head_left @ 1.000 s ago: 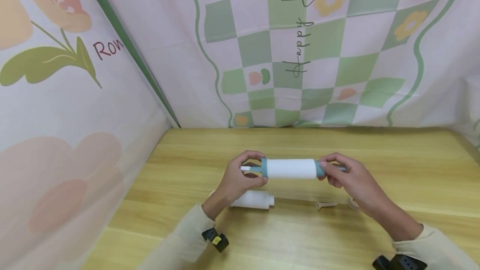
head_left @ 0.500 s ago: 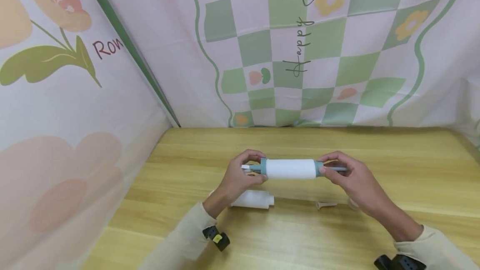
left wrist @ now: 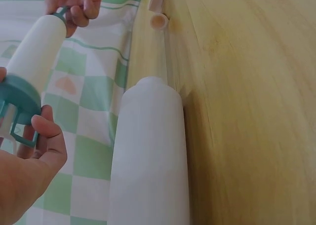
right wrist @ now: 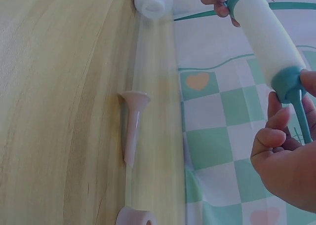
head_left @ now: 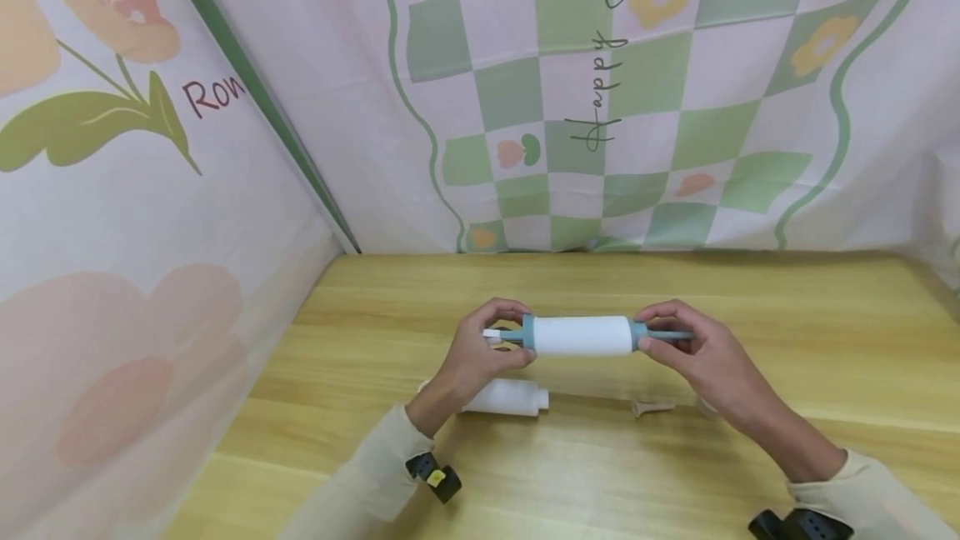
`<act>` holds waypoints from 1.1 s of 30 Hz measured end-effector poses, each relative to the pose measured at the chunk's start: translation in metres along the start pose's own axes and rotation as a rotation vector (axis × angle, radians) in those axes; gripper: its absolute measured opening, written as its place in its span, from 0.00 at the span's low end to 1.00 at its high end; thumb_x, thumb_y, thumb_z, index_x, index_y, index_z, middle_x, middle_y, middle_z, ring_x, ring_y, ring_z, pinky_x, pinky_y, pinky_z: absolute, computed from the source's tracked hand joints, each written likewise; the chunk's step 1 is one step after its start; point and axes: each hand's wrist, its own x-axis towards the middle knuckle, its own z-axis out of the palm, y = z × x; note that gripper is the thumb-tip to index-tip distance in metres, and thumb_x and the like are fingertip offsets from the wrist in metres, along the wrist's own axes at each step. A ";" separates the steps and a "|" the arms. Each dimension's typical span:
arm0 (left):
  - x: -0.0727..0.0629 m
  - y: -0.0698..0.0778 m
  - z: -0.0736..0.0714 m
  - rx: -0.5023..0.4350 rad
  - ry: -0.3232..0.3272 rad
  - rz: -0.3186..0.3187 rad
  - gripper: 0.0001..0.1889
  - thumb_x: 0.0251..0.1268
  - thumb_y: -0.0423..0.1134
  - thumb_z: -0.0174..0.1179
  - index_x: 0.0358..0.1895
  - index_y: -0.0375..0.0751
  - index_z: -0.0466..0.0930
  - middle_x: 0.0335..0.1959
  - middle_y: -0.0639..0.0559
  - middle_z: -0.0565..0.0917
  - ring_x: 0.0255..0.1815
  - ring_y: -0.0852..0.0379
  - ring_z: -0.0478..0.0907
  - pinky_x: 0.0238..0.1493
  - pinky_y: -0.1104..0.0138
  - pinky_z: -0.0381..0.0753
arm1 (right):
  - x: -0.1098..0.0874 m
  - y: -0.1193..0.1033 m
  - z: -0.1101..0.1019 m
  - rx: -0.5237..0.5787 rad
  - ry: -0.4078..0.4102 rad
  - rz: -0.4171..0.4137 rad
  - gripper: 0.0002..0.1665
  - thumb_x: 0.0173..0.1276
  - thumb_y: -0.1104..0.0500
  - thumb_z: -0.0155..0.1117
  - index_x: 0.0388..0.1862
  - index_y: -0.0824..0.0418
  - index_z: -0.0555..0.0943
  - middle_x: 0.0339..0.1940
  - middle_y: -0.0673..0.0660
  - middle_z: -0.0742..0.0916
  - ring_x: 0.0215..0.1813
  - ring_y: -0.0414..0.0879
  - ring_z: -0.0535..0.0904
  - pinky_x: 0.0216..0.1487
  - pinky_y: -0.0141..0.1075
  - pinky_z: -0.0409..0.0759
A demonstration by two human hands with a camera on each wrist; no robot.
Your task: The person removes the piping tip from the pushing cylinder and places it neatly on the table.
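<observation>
A white tube with teal end caps [head_left: 582, 336] is held level above the table, like a large syringe. My left hand [head_left: 482, 350] grips its wide teal collar with thumb and fingers; a teal frame with a white piece sticks out behind, inside the palm. At the other end, my right hand [head_left: 693, 348] pinches the smaller teal cap [right wrist: 287, 82]. From that cap a thin teal spout [right wrist: 301, 117] runs back under the right fingers. Below the left hand, a white bottle [left wrist: 149, 156] lies on its side, its far end hidden by the wrist in the head view.
On the wooden table [head_left: 600, 473] lies a pale pink funnel-shaped nozzle [right wrist: 133, 126]. A second pale pink piece [right wrist: 136, 217] lies near it, mostly behind the right wrist in the head view. Printed cloth [head_left: 502, 90] hangs at the back and left.
My right thumb and fingers have shifted from the spout up against the cap. The teal frame at the left end looks turned about the tube's axis. The left hand keeps its grip.
</observation>
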 end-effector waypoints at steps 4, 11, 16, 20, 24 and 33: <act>0.000 -0.001 0.000 0.001 0.002 0.001 0.23 0.51 0.26 0.72 0.53 0.43 0.81 0.50 0.47 0.80 0.47 0.51 0.79 0.45 0.60 0.84 | 0.000 0.000 0.000 -0.002 -0.001 -0.003 0.16 0.74 0.63 0.63 0.57 0.65 0.76 0.52 0.62 0.82 0.45 0.46 0.83 0.40 0.33 0.83; -0.001 -0.003 0.000 -0.020 0.008 -0.002 0.24 0.51 0.25 0.71 0.54 0.44 0.81 0.51 0.47 0.80 0.45 0.51 0.80 0.43 0.60 0.84 | 0.000 0.000 -0.001 0.004 -0.011 -0.015 0.22 0.73 0.64 0.63 0.63 0.66 0.72 0.54 0.65 0.81 0.46 0.43 0.83 0.42 0.34 0.84; 0.000 -0.003 0.000 -0.030 0.019 -0.003 0.24 0.51 0.25 0.71 0.54 0.43 0.81 0.51 0.47 0.80 0.44 0.50 0.81 0.43 0.59 0.85 | 0.001 -0.002 -0.006 -0.031 -0.030 0.020 0.25 0.78 0.59 0.57 0.69 0.66 0.67 0.56 0.66 0.80 0.44 0.45 0.83 0.39 0.36 0.84; 0.000 -0.002 0.001 -0.035 0.014 0.001 0.24 0.51 0.24 0.71 0.54 0.43 0.81 0.51 0.47 0.80 0.45 0.50 0.81 0.43 0.58 0.85 | 0.001 -0.005 -0.008 -0.038 -0.031 0.076 0.27 0.82 0.52 0.51 0.70 0.66 0.66 0.49 0.64 0.81 0.40 0.52 0.81 0.34 0.42 0.84; 0.000 0.000 0.003 -0.031 -0.001 0.017 0.25 0.51 0.24 0.71 0.54 0.42 0.81 0.51 0.47 0.80 0.45 0.50 0.81 0.43 0.59 0.85 | 0.001 -0.006 -0.008 0.003 -0.022 0.103 0.26 0.82 0.51 0.50 0.69 0.68 0.67 0.46 0.64 0.82 0.38 0.53 0.81 0.33 0.44 0.85; -0.001 -0.001 0.003 -0.062 -0.031 0.033 0.24 0.53 0.25 0.70 0.55 0.41 0.80 0.51 0.45 0.78 0.45 0.49 0.82 0.44 0.58 0.85 | 0.002 -0.004 -0.007 -0.022 0.001 0.119 0.24 0.82 0.51 0.50 0.61 0.70 0.73 0.38 0.63 0.86 0.35 0.48 0.81 0.31 0.40 0.83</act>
